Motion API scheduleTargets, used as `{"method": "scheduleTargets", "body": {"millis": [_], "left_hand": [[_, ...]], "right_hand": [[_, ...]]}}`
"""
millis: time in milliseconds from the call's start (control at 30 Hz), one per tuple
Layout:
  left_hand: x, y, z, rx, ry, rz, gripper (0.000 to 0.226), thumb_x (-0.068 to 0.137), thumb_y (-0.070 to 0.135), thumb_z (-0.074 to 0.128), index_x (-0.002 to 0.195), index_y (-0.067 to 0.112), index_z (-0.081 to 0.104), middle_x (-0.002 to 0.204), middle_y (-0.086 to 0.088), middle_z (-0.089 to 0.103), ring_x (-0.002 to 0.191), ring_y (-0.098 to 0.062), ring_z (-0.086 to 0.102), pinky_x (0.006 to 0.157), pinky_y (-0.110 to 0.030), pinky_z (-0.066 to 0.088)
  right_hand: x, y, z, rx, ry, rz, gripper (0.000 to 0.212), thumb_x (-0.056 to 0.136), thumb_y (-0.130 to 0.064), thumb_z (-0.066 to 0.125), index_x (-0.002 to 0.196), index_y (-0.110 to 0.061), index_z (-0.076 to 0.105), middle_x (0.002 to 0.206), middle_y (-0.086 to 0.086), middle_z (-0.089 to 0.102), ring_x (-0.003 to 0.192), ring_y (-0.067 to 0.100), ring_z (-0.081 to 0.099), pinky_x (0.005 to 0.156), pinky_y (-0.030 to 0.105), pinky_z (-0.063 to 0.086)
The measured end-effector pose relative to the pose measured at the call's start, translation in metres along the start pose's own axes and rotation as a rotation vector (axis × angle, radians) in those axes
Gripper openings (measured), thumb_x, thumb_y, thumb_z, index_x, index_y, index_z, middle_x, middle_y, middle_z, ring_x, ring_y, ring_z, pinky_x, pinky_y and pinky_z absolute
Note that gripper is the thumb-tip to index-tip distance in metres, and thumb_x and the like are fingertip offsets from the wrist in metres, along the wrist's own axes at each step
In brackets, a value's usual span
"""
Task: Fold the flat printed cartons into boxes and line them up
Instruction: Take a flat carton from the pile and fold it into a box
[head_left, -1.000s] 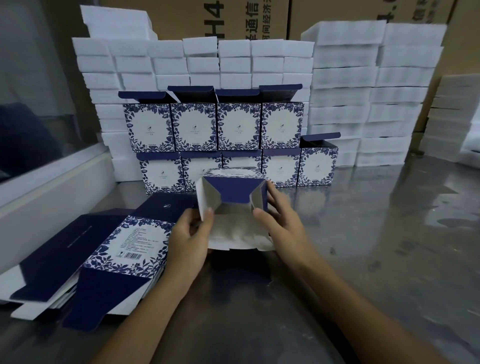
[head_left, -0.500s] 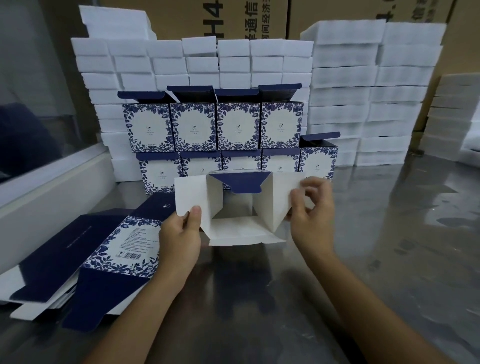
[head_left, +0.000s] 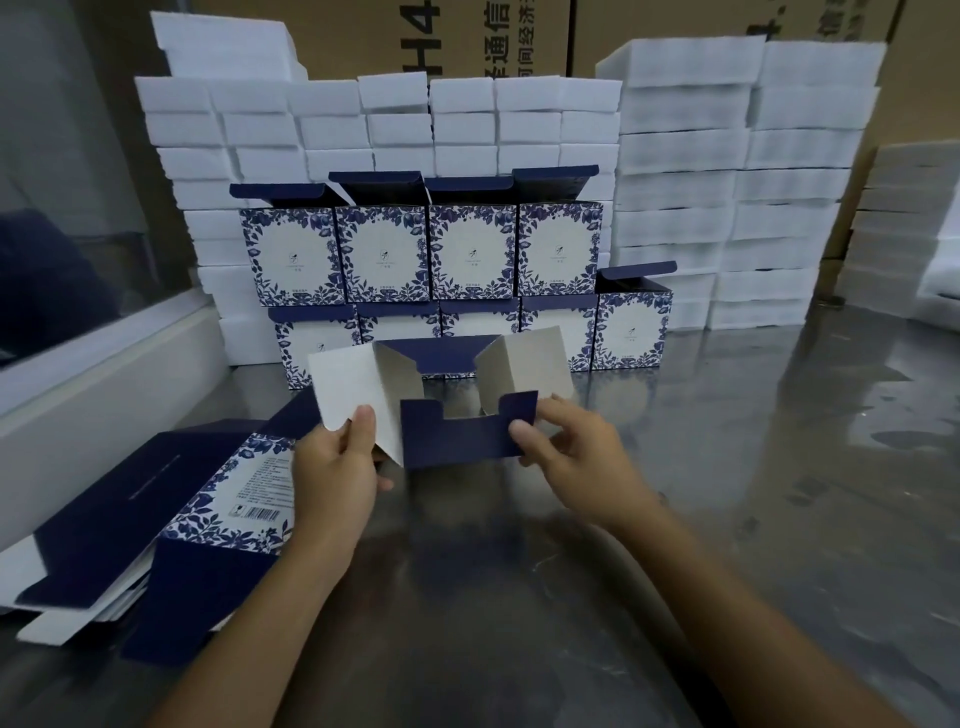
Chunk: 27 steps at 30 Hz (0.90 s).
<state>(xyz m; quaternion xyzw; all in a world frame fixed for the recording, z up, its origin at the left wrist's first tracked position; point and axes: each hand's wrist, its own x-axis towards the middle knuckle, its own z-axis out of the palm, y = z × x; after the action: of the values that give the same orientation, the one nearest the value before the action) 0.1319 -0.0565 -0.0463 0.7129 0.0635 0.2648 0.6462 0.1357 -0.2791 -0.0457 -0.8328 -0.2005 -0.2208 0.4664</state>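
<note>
left hand (head_left: 335, 470) pinches the half-folded carton's (head_left: 441, 395) white flap; right hand (head_left: 569, 457) apparently pinches its navy flap

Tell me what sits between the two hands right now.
In the head view, only the half-folded carton spans the gap: the left hand pinches its white side flap, the right hand pinches its navy notched flap. Under it lies bare steel table.

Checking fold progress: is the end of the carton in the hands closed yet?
Still open. The carton shows side flaps spread and its inside visible; the right hand pinches the notched navy flap.
</note>
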Motion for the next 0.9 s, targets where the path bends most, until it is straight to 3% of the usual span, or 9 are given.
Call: {"method": "scheduleTargets", "body": {"millis": [100, 200, 333, 400, 533, 600, 700, 767, 900], "left_hand": [[-0.008, 0.001, 0.006, 0.061, -0.031, 0.108, 0.024, 0.1, 0.029, 0.051, 0.089, 0.014, 0.065, 0.079, -0.003, 0.067, 0.057, -0.018, 0.059, 0.047, -0.026, 0.051], [-0.017, 0.001, 0.011, 0.115, -0.096, 0.227, 0.019, 0.099, 0.031, 0.053, 0.082, 0.026, 0.059, 0.072, 0.002, 0.062, 0.065, -0.02, 0.059, 0.062, -0.048, 0.055], [-0.02, -0.007, 0.011, 0.415, -0.17, 0.382, 0.029, 0.094, 0.042, 0.055, 0.072, 0.025, 0.049, 0.066, 0.005, 0.052, 0.061, -0.013, 0.053, 0.054, -0.031, 0.039], [-0.02, -0.011, 0.013, 0.469, -0.174, 0.404, 0.038, 0.095, 0.039, 0.055, 0.062, 0.022, 0.043, 0.057, 0.004, 0.049, 0.056, -0.011, 0.051, 0.05, -0.026, 0.032], [-0.025, -0.007, 0.019, 0.262, -0.188, 0.229, 0.041, 0.095, 0.026, 0.059, 0.058, 0.009, 0.055, 0.056, -0.003, 0.061, 0.048, -0.018, 0.06, 0.054, -0.039, 0.052], [-0.029, -0.005, 0.022, 0.182, -0.185, 0.126, 0.036, 0.094, 0.024, 0.061, 0.062, 0.008, 0.059, 0.06, 0.001, 0.066, 0.047, -0.016, 0.063, 0.052, -0.034, 0.052], [-0.036, -0.002, 0.027, 0.066, -0.22, -0.076, 0.026, 0.093, 0.026, 0.062, 0.071, 0.014, 0.066, 0.062, 0.008, 0.07, 0.044, -0.013, 0.063, 0.042, -0.019, 0.046], [-0.039, -0.001, 0.03, -0.004, -0.248, -0.151, 0.019, 0.094, 0.024, 0.06, 0.078, 0.017, 0.067, 0.066, 0.007, 0.072, 0.047, -0.014, 0.065, 0.043, -0.02, 0.048], [-0.039, 0.002, 0.03, -0.074, -0.255, -0.17, 0.012, 0.094, 0.016, 0.058, 0.086, 0.021, 0.064, 0.065, 0.009, 0.072, 0.063, -0.015, 0.071, 0.045, -0.025, 0.053]], "right_hand": [[-0.002, -0.002, 0.002, -0.066, 0.119, 0.085, 0.008, 0.097, -0.027, 0.063, 0.101, -0.024, 0.07, 0.082, -0.01, 0.071, 0.069, 0.013, 0.07, 0.075, 0.048, 0.058], [-0.003, -0.005, 0.003, -0.033, 0.22, 0.147, 0.01, 0.093, -0.03, 0.07, 0.099, -0.023, 0.073, 0.088, -0.008, 0.075, 0.07, 0.013, 0.07, 0.075, 0.046, 0.059], [-0.003, -0.008, 0.004, -0.025, 0.33, 0.143, 0.013, 0.085, -0.027, 0.079, 0.094, -0.026, 0.07, 0.078, -0.008, 0.072, 0.065, 0.011, 0.068, 0.071, 0.042, 0.058], [-0.004, -0.006, 0.007, -0.036, 0.377, 0.138, 0.025, 0.081, -0.022, 0.082, 0.087, -0.034, 0.06, 0.075, -0.015, 0.066, 0.062, 0.004, 0.063, 0.066, 0.029, 0.054], [-0.005, -0.002, 0.018, 0.004, 0.434, 0.166, 0.027, 0.079, -0.026, 0.084, 0.074, -0.028, 0.057, 0.088, -0.013, 0.058, 0.067, 0.005, 0.062, 0.061, 0.009, 0.044], [-0.005, -0.001, 0.021, -0.019, 0.421, 0.24, 0.028, 0.082, -0.037, 0.08, 0.068, -0.023, 0.061, 0.087, -0.008, 0.056, 0.067, 0.007, 0.059, 0.063, 0.013, 0.043], [-0.006, -0.003, 0.023, 0.031, 0.233, 0.259, 0.045, 0.09, -0.046, 0.069, 0.064, -0.01, 0.064, 0.061, 0.001, 0.059, 0.055, 0.014, 0.054, 0.059, 0.032, 0.046], [-0.01, -0.008, 0.029, 0.061, 0.047, 0.219, 0.05, 0.095, -0.045, 0.063, 0.067, -0.003, 0.065, 0.061, 0.011, 0.062, 0.059, 0.027, 0.058, 0.063, 0.042, 0.051], [-0.013, -0.011, 0.039, 0.029, -0.065, 0.167, 0.05, 0.1, -0.036, 0.057, 0.066, 0.0, 0.062, 0.063, 0.017, 0.063, 0.051, 0.019, 0.051, 0.064, 0.045, 0.051]]}}
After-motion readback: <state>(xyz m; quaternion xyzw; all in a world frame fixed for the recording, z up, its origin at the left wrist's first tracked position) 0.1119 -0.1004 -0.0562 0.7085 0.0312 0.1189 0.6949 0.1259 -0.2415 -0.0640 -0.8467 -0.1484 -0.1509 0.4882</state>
